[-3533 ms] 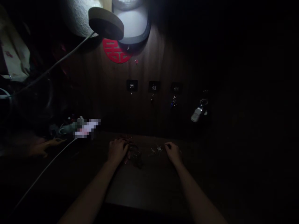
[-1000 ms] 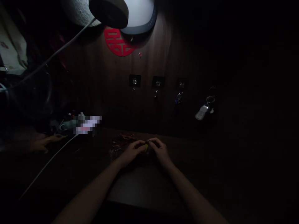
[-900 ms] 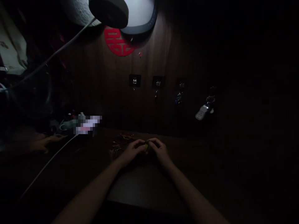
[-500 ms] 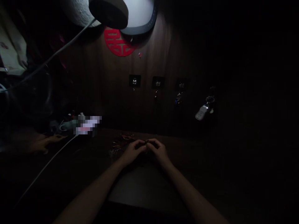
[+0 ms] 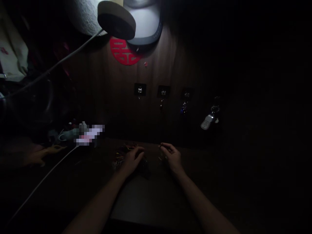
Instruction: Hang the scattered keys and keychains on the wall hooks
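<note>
Left hand (image 5: 132,160): fingers (image 5: 138,151) curled forward and down, lying against a tangle of small metal pieces and thin coloured strands (image 5: 123,153) just ahead and to their left. Whether they have hold of any piece cannot be told in this light. A dark clump (image 5: 145,170) sits just beside these fingertips, toward the right hand.

Right hand (image 5: 172,158): fingers (image 5: 165,147) partly curled, thumb and forefinger slightly apart, a few pale metal bits (image 5: 161,158) just under them. Any grip cannot be told.

Both hands rest low over a dark surface (image 5: 146,198), well apart from each other, the tangle nearer the left.

Beyond the fingers, a wood-grain wall panel (image 5: 151,120) carries a row of black adhesive hooks (image 5: 140,89), with a key fob (image 5: 207,122) hanging at the right end. Higher up are a red paper-cut emblem (image 5: 124,52) and a round lamp head (image 5: 116,20).

Left of the fingers: a white cable (image 5: 44,182), a pixelated patch (image 5: 89,135), and a second person's dim hand (image 5: 36,158).
</note>
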`<state>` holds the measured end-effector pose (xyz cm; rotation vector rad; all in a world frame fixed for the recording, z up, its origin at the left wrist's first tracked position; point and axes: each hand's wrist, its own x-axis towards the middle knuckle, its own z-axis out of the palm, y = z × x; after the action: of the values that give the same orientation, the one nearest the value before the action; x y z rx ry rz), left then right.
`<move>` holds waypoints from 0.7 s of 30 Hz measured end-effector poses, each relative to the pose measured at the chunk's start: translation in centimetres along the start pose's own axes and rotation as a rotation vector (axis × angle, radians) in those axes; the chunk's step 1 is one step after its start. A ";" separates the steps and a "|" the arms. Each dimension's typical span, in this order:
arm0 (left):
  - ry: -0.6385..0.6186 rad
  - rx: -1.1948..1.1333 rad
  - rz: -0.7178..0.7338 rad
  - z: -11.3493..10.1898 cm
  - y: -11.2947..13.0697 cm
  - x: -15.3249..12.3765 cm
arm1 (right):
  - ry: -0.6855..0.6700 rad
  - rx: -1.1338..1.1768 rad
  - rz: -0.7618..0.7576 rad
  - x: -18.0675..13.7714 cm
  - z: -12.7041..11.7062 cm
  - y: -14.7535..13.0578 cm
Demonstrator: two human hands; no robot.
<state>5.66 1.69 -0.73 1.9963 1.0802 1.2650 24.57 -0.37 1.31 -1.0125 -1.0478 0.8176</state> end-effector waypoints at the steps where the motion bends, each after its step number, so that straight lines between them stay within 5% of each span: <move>1: 0.012 0.010 0.002 -0.1 -0.2 0.1 | 0.022 -0.035 -0.026 0.4 -0.1 -0.3; 7: -0.042 0.034 -0.023 -0.5 -0.6 0.0 | 0.163 -0.207 -0.242 4.5 0.2 -4.0; 16: -0.104 0.016 -0.012 -0.6 -0.5 0.1 | 0.235 -0.326 -0.536 11.2 3.9 -11.4; 21: -0.109 0.030 -0.005 -0.5 -0.9 0.2 | 0.262 -0.398 -0.615 13.7 5.4 -12.9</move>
<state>4.92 2.37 -1.13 2.0578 1.0571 1.1295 24.50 9.20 18.46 -1.0082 -1.2241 -0.0284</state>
